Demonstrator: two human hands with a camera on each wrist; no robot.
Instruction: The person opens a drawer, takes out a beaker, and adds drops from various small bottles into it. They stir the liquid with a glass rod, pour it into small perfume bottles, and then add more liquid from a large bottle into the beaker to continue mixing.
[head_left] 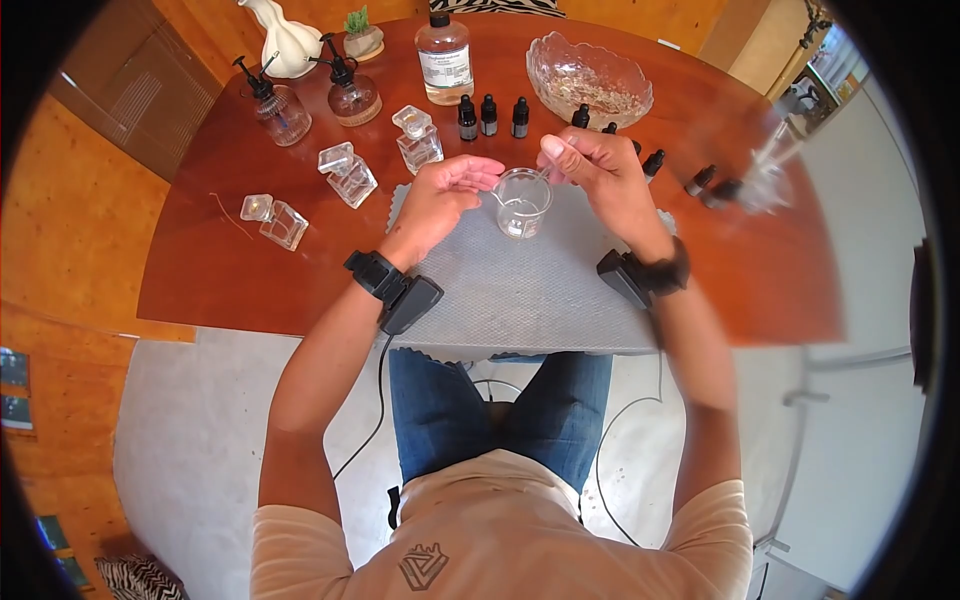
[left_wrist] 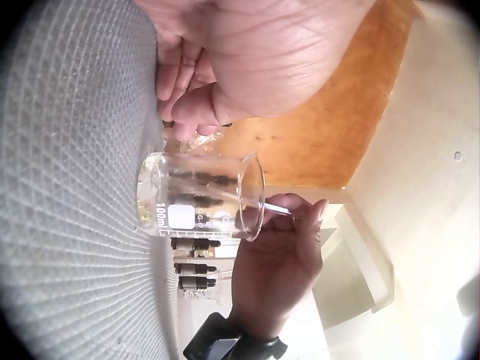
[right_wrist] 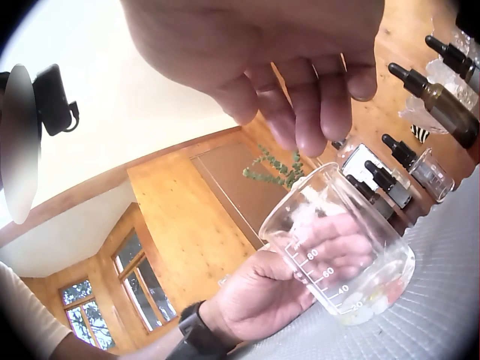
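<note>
On the grey textured mat (head_left: 470, 290) stands a clear glass 100 ml beaker (head_left: 523, 205), with pale and reddish tints at its base in the right wrist view. My left hand (head_left: 447, 195) is beside the beaker's left side, fingers loosely bent toward the glass. In the right wrist view, that left hand (right_wrist: 262, 296) shows through and behind the beaker (right_wrist: 341, 247). My right hand (head_left: 600, 175) is just above the right rim. Its thumb and fingers pinch a thin pale stick (left_wrist: 277, 209) at the beaker's mouth. The stick's lower part is hard to make out.
Small dark dropper bottles (head_left: 488, 115) stand behind the mat and to the right. Several square glass bottles (head_left: 350, 178) are at the left. Farther back are a large labelled bottle (head_left: 445, 65), a glass bowl (head_left: 590, 85), pump bottles (head_left: 352, 95) and a white vase (head_left: 292, 45).
</note>
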